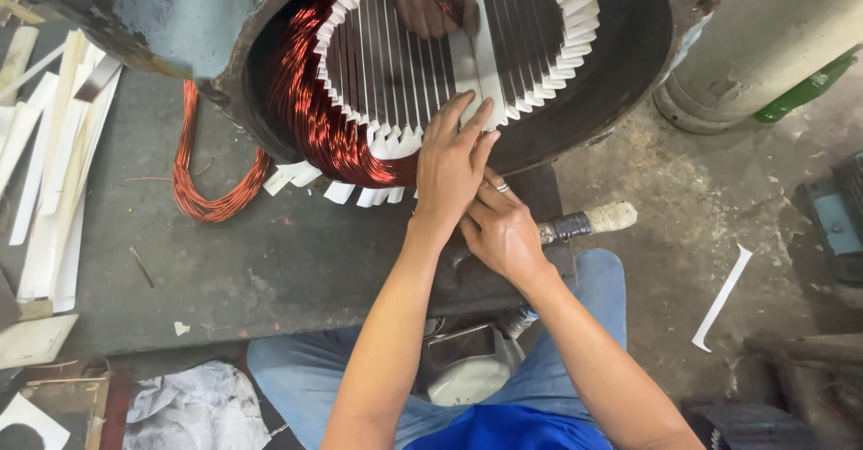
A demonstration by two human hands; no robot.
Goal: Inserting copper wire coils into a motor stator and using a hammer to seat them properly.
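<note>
Here the large round motor stator (pixel 620 63), a dark rusty metal housing lying on its side with its open bore facing the camera, sits on the dark bench (pixel 234 270) right in front of the person. White insulating paper strips (pixel 395 140) stick out of its slots all around the bore, and a thick bundle of shiny red-copper winding wire (pixel 315 117) curves along the lower left of the opening.

The left hand (pixel 452 164) lies flat against the lower rim of the bore, fingers stretched and pressed onto the white paper ends, so its grip is open and holds nothing. The right hand (pixel 502 230), with a ring on one finger, rests just below and touches the left; its fingers are curled in under the left hand, and whether they pinch anything cannot be told.

A tool handle wrapped in black and white tape (pixel 589 222) lies just right of the right hand. A loose loop of copper wire (pixel 202 176) hangs left of the stator, beside a pile of long white paper strips (pixel 54 162).
</note>
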